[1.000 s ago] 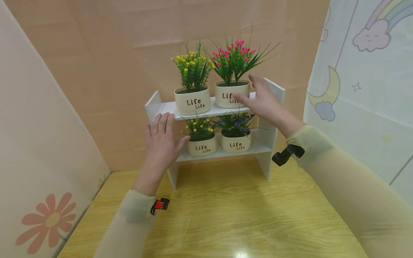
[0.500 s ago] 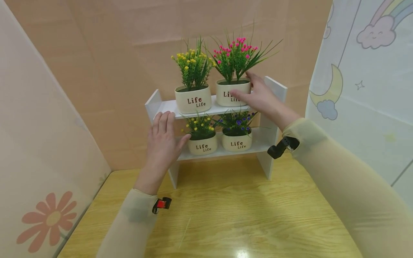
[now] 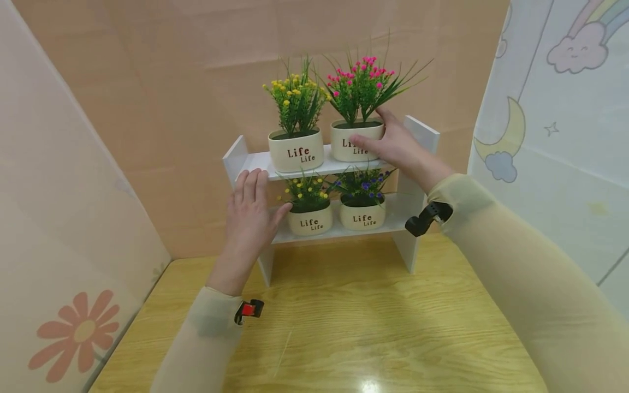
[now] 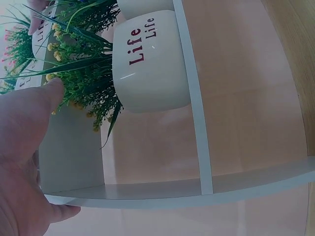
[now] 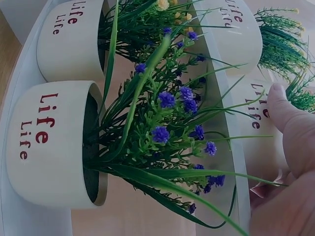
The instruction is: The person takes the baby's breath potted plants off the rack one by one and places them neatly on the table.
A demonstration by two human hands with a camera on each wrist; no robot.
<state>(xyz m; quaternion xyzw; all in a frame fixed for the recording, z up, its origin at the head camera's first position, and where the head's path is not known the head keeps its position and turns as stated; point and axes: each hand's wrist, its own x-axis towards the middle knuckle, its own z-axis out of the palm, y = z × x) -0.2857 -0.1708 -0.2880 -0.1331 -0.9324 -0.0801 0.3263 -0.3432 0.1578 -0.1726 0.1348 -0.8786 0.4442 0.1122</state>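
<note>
Head | left hand (image 3: 249, 221) straight-fingered, touching white shelf (image 3: 237, 155) | right hand (image 3: 399, 147) gripping pink-flowered pot (image 3: 342, 148)

Shelf (image 3: 257, 161) in all three views

creased peach backdrop (image 3: 147, 109), flower-printed left wall (image 3: 73, 180), moon-printed right wall (image 3: 555, 207), light glinting on wood-grain tabletop (image 3: 344, 327)

On the right half of the white two-tier shelf's (image 3: 256, 160) upper board, a pink-flowered potted plant (image 3: 357, 93) stands upright in a glossy cream oval planter (image 3: 342, 154) with dark red "Life" lettering, thin green blades fanning toward the shelf's right side panel.
</note>
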